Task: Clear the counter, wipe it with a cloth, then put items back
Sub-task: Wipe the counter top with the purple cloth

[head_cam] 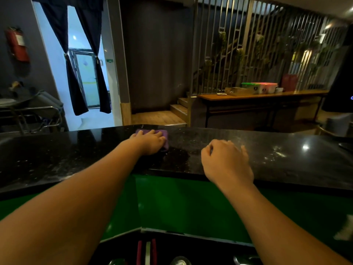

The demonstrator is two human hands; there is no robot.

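Head view: a long counter (pixel 76 150) of polished black stone, speckled with pale flecks, runs across the whole width and reflects the ceiling lights on its right part. Below its near edge sits a smooth, glossy green front panel (pixel 191 203). Beyond the counter, a screen of thin vertical metal slats (pixel 238 44) stands at the right, with leafy plants showing between the bars. Two dark fabric curtains (pixel 76 83), tied back at the middle, frame a bright doorway at the left. A narrow wooden table (pixel 257 96) on dark legs stands in front of the screen and carries plastic containers with green and pink lids (pixel 259 86); their labels are too small to read. A red cylindrical fire extinguisher (pixel 18 44) hangs on the grey wall at far left, and the print on its pale label is blurred.

The right hand (pixel 227 161) rests on the counter near its front edge, knuckles up, fingers loosely bent down to the stone, with nothing seen in its hold. The left hand (pixel 150 142) lies farther back, palm down, fingers spread and nearly straight, pressing on a purple cloth (pixel 164 133). The cloth is soft, folded to a rough rectangle, and lies flat on the stone near the counter's far edge, its right and far margins showing past the fingers. A darker wet patch (pixel 177 155) lies on the stone between the hands.
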